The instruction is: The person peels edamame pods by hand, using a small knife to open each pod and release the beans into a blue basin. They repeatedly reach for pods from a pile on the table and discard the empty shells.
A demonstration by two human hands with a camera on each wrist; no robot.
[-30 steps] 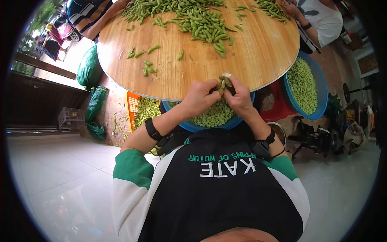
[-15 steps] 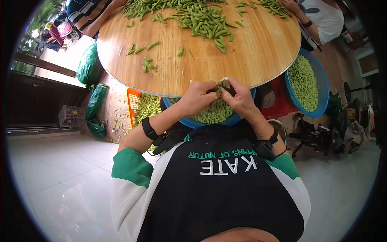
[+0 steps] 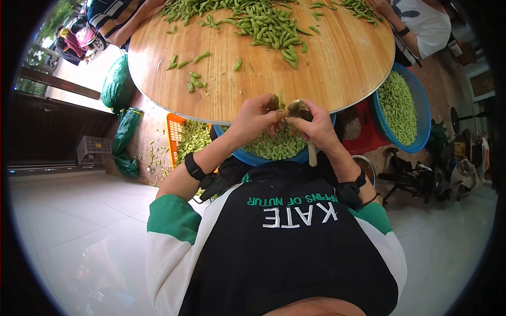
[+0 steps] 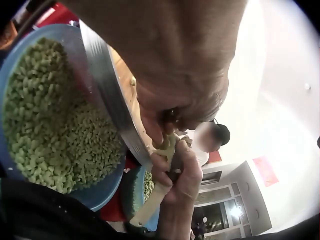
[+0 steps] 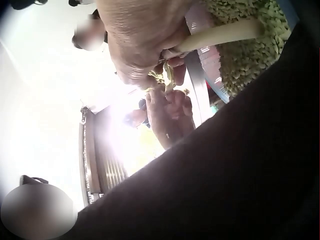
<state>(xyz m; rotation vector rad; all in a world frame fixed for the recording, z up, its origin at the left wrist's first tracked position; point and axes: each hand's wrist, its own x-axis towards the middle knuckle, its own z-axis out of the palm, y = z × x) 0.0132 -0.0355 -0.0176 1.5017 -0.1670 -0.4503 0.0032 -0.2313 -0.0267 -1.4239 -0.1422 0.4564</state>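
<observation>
Head view: left hand [image 3: 254, 120] and right hand [image 3: 318, 126] close together at centre frame, over the near edge of a round, pale-brown wooden table [image 3: 179, 100]. A slim, cream-coloured handle [image 3: 312, 155] sticks out below the right hand, held under its curled fingers. Beneath both hands, a round blue plastic basin [image 3: 243, 157] of small pale-green shelled beans [image 3: 276, 149]. At top of frame, a heap of plump green bean pods [image 3: 269, 29].

Left wrist view: lower centre, a single pale-green pod [image 4: 170, 147] between the two hands' fingertips. Left fingers pinch it from above; right fingers meet it from below, cream handle running down toward lower left. Judged by look, pod light and pliant, skin perhaps slightly slick, beans within easily bruised. Best taken lightly at its ends, thumb against fingertip; the handle looks stiff, suited to a firm palm grip.

Right wrist view: pod upper centre, just under the right hand; handle reaching to upper right across the beans. Strong glare here; which fingertips bear most of the pinch, I cannot settle.
</observation>
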